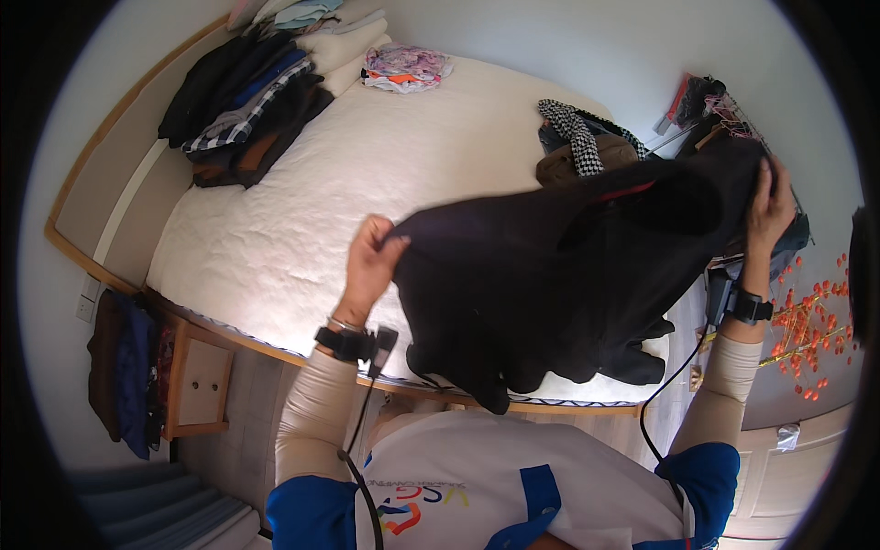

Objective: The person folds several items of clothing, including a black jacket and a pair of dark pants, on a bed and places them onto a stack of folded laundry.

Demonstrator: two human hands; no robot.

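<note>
A black garment (522, 275), apparently a hooded jacket with a red patch inside its neck, is spread between my hands above the front of the bed. My left hand (371, 258) pinches one edge of it at the left. At the far right my right hand (771, 206) grips the opposite upper corner. The garment's lower parts hang down to the front edge of the cream-covered mattress (289, 261). Behind it, partly hidden, lie a brown item (608, 151) and a black-and-white houndstooth cloth (574, 130).
Folded dark clothes (240, 103) are piled at the headboard (117, 185). A patterned folded stack (405, 65) lies near the wall. Right of the bed stand a rack with hangers (732, 113) and orange berry branches (804, 330). A wooden nightstand (199, 381) is at the left.
</note>
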